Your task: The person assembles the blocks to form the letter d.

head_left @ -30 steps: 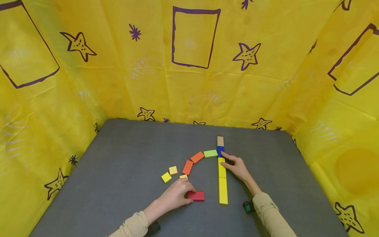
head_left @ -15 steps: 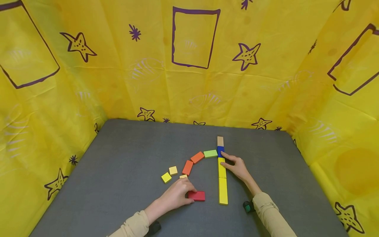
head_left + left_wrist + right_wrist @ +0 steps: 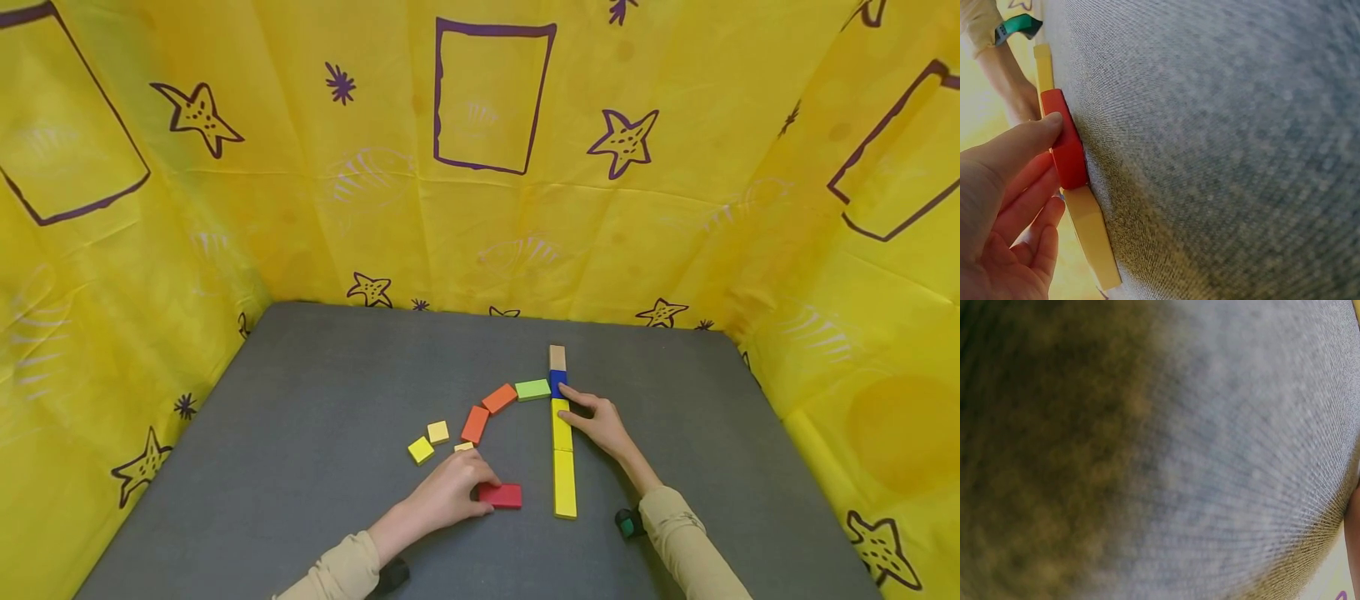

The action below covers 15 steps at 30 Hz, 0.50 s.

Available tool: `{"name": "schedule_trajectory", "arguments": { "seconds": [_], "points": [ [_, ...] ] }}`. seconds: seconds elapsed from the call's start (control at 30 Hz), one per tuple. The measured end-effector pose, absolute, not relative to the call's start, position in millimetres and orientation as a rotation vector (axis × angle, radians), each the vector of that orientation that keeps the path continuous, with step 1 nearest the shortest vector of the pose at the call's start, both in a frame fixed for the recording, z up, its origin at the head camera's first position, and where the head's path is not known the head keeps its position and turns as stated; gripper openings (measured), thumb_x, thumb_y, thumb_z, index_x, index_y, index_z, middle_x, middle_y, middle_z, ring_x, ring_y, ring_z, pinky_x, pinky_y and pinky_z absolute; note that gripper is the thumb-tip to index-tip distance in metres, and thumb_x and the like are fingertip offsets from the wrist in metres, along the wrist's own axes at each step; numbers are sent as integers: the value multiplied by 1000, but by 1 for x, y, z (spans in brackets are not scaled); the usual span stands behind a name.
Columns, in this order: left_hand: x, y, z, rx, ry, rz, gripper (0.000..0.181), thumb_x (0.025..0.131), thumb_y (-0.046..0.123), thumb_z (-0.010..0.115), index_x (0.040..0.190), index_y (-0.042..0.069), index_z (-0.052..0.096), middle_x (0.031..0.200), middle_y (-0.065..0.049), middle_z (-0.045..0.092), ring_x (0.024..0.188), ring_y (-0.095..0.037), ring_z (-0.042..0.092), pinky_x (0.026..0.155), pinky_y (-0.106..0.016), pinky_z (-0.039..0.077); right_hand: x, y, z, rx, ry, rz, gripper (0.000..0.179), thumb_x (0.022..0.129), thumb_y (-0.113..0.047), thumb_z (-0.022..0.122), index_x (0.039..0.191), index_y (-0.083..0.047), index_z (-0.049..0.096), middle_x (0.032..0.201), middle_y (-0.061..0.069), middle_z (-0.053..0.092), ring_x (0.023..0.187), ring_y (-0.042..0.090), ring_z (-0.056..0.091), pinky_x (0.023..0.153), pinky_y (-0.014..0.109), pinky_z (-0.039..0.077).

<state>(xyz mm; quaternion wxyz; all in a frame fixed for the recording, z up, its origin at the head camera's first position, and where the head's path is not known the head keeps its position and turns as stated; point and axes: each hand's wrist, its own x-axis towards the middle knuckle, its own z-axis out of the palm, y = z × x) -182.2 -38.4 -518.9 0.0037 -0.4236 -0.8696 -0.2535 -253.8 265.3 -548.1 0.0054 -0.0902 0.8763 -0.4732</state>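
Note:
My left hand pinches a red block at its left end, thumb in front. The left wrist view shows the thumb on the red block, with a pale yellow block behind it. My right hand rests at a straight row, index finger on the blue block and thumb on a yellow block. A longer yellow block and a tan block end the row. From the blue block a curve runs left: a green block, then two orange blocks.
A yellow block and a cream block lie left of the curve. Another cream block is partly hidden behind my left hand. The grey table is walled by yellow cloth. The right wrist view is mostly blurred grey surface.
The left hand has slid the red block slightly to the right, towards the straight row. My right hand and the other blocks have stayed in place.

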Motion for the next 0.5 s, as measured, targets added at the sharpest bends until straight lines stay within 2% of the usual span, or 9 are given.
{"name": "schedule_trajectory", "arguments": {
  "seconds": [0.5],
  "points": [
    [-182,-39,-520,-1340,-2704,-801,25,70,23,83,93,15,75,87,9,71,83,-3,54,74,-16,45,-253,264,-547,-278,2745,-1470,53,86,-28,69,136,-18,53,139,9,52,129,36,47,106,57,32]
  ]
}}
